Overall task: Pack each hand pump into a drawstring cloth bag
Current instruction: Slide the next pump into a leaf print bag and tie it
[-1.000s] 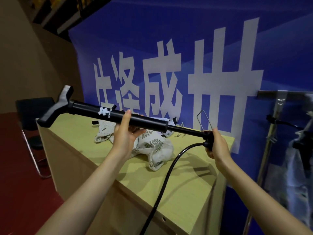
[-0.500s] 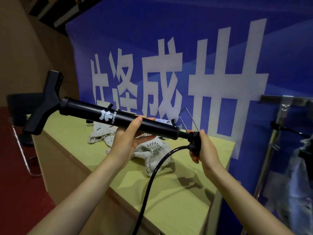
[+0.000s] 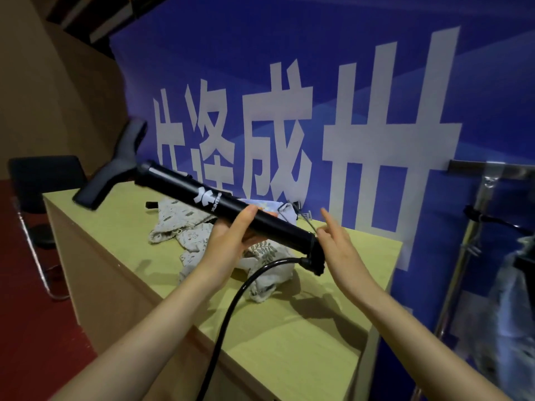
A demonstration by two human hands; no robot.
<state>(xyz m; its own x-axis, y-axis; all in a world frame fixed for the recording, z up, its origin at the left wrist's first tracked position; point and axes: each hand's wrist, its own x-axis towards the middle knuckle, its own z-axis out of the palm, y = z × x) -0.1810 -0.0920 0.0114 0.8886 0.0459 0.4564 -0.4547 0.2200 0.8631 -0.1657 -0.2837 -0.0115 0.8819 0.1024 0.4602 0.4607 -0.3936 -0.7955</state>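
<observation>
While gripped by left hand: pump above table edge.

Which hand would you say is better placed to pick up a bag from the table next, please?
Probably the right hand: it is open and holds nothing, just above the bags on the table. The left hand grips the pump.

Blue banner with large white characters across the back. Tan wall at left. Dark red floor below. Pale yellow-green wooden table in front of the banner. Black chair on a metal frame beside the table's left end. Metal stand at right.
</observation>
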